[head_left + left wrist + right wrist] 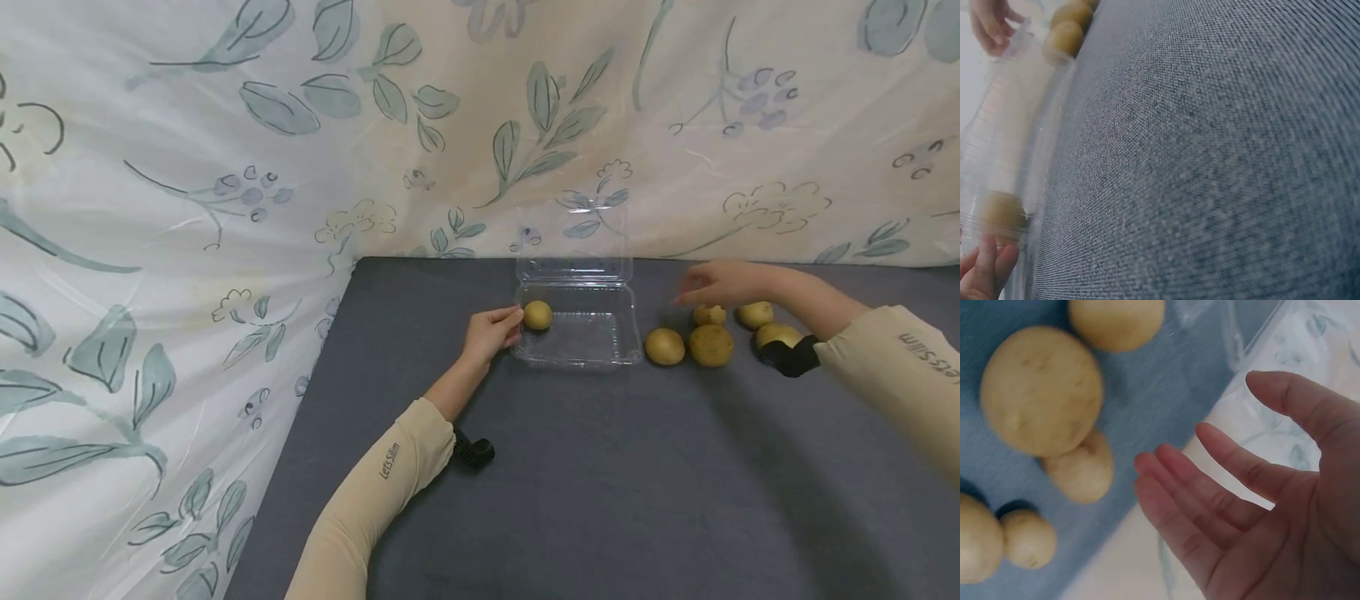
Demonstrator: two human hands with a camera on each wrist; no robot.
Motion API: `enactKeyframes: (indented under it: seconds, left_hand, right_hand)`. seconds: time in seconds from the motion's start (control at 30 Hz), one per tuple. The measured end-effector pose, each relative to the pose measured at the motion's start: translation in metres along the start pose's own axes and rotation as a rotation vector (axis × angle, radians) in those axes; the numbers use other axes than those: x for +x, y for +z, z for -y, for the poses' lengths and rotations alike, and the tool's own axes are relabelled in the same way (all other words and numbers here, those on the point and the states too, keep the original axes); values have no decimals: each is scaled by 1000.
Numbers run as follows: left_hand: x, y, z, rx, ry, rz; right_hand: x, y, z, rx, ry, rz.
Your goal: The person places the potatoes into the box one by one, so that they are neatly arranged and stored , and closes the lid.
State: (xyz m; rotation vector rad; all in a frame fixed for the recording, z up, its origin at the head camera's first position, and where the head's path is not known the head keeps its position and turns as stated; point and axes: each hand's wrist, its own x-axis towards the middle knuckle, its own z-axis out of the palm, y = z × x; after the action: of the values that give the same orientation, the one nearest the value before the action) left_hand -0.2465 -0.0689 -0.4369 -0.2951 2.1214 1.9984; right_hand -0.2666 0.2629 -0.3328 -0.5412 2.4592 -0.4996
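Your left hand (pixel 489 335) pinched the left rim of the clear, rectangular plastic clamshell container (pixel 588 335), just outside the single round yellow potato (pixel 537 316) in it, and the container's long side ran across toward your right hand (pixel 723 283). That right hand, fingers spread and loosely bent, held nothing; the five loose, rounded yellow-brown potatoes (pixel 711 345) lay below it and toward you, to the container's right, far nearer it than your left.
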Motion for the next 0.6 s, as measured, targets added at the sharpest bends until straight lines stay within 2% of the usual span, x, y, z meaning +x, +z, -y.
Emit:
enactKeyframes:
  seconds: [0.07,0.13,0.2,0.3,0.43,0.6]
  left_hand:
    - [-8,0,-9,10,-10,14]
    - [-9,1,-9,12,-11,17]
    - [-9,1,-8,10,-11,15]
    - [2,0,4,-2,0,-2]
    - [2,0,4,1,-1,-9]
    - [2,1,4,4,3,-7]
  right_hand:
    - [-1,1,-6,-14,5,-24]
    - [-3,2,-11,-55,6,-62]
    - [-5,4,-15,-98,12,-99]
    - [-5,7,-21,-155,16,-164]
    - [-2,13,-33,-191,8,-241]
    - [1,19,-42,-199,21,-259]
